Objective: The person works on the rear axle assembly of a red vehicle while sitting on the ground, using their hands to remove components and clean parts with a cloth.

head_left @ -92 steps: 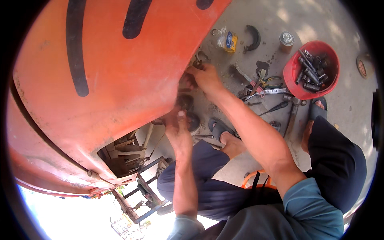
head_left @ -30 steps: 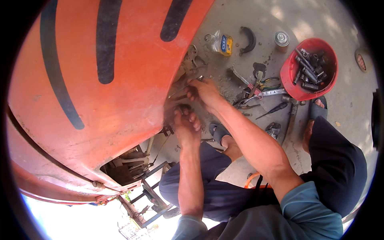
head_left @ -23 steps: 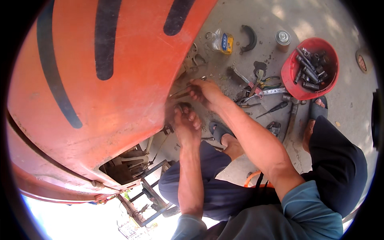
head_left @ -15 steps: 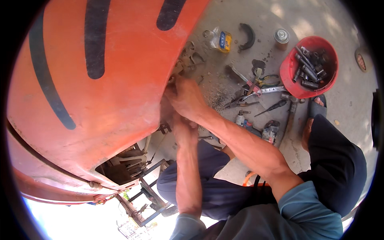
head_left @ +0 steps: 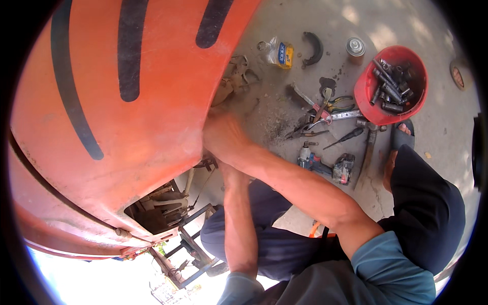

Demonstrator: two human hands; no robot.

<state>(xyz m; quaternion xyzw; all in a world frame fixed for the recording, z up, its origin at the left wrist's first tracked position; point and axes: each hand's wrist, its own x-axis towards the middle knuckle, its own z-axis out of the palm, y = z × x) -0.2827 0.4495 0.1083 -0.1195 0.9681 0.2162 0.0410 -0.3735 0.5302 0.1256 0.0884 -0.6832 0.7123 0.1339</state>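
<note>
Both my arms reach to the edge of a large orange metal panel (head_left: 168,101) with black stripes. My right hand (head_left: 219,131) is at the panel's edge, its fingers blurred and tucked behind the metal. Lower down, my left hand (head_left: 227,170) passes beneath my right wrist; only its back part and wrist show. The panel and right arm hide its fingers. What either hand holds or touches behind the panel cannot be seen. Just beyond my right hand, dusty metal parts (head_left: 231,81) stick out from under the panel.
On the concrete lie pliers (head_left: 341,104), a screwdriver (head_left: 344,137), a hammer (head_left: 370,147) and a cordless impact wrench (head_left: 325,165). A red bowl-shaped container (head_left: 363,96) holds sockets. Farther off are a can (head_left: 355,48), a curved brake shoe (head_left: 314,49) and a yellow-blue package (head_left: 284,55).
My right hand has shifted left and down, deeper behind the panel edge. The left hand has slid farther out of sight. The panel sits slightly differently in view.
</note>
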